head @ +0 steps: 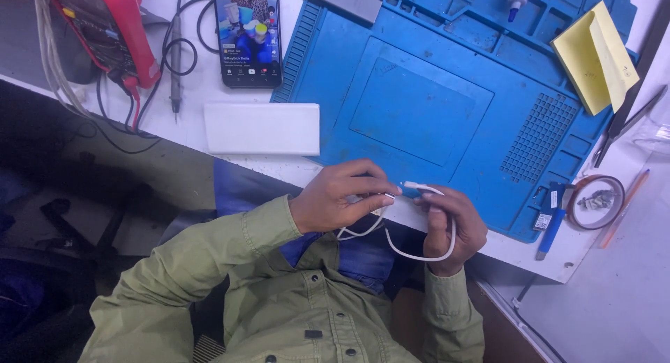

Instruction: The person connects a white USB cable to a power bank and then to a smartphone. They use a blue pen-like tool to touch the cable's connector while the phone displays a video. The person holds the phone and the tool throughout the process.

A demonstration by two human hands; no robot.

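Observation:
My left hand [343, 196] pinches one plug end of a white cable [419, 253] between thumb and fingers, at the near edge of the white table. My right hand [452, 225] grips the other plug end, its tip pointing left toward the left hand. The two ends sit almost touching, just in front of the blue work mat [433, 91]. The cable's slack loops down below both hands, over my lap. Both sleeves are olive green.
A white rectangular box [262, 128] lies left of the mat. A lit phone [248, 35] and a red multimeter [105, 28] with leads sit behind it. Yellow paper [593, 56], tweezers [628, 122], a tape roll [595, 202] and a blue tool [551, 220] lie on the right.

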